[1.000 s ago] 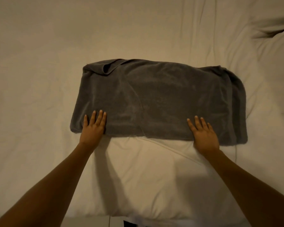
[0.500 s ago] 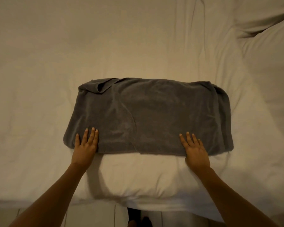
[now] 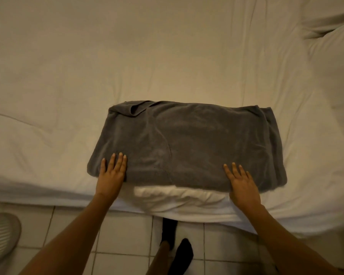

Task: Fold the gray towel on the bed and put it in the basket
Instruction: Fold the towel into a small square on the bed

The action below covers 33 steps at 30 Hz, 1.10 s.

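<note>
The gray towel lies folded into a wide rectangle near the front edge of the bed. Its far left corner is turned over in a small flap. My left hand lies flat on the towel's near left corner, fingers straight. My right hand lies flat on the near right part, fingers slightly spread. Both palms reach over the towel's front edge onto the white sheet. No basket shows in this view.
The bed's front edge runs across the lower frame, with white tiled floor below it. A gray ribbed object sits on the floor at the far left. My feet in dark socks stand between my arms. A rumpled pillow or duvet lies at the right.
The view has pulled back and tilted down, so the bed's edge, floor and feet now show. Both hands stay flat on the towel's near edge, which has come closer to the bed's edge.
</note>
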Each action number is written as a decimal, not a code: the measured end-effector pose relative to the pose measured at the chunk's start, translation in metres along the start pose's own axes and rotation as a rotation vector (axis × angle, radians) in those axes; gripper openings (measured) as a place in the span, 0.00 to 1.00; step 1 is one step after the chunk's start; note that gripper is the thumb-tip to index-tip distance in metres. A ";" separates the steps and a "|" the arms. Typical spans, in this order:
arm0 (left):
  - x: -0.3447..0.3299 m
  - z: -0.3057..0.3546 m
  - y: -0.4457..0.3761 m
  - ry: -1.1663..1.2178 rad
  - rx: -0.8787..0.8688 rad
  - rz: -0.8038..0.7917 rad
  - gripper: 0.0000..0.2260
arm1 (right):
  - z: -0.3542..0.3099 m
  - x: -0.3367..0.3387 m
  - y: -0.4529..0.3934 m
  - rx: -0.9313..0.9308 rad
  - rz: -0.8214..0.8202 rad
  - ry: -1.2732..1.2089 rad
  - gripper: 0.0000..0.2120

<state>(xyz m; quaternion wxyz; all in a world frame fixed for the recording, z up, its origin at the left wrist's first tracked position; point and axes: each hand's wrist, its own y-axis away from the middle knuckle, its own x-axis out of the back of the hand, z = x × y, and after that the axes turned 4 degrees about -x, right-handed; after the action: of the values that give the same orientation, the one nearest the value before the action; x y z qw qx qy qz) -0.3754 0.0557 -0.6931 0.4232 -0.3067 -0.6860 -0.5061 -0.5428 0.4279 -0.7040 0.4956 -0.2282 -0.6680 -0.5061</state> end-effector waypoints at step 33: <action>0.007 -0.141 -0.065 0.341 0.065 0.112 0.21 | -0.243 0.018 -0.015 -0.074 0.189 -0.312 0.24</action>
<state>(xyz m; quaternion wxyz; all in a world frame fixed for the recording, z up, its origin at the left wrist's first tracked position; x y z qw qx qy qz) -0.3956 -0.0984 -0.6965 0.5706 -0.2402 -0.6020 -0.5043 -0.4574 0.1998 -0.6958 0.4226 -0.3838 -0.6932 -0.4399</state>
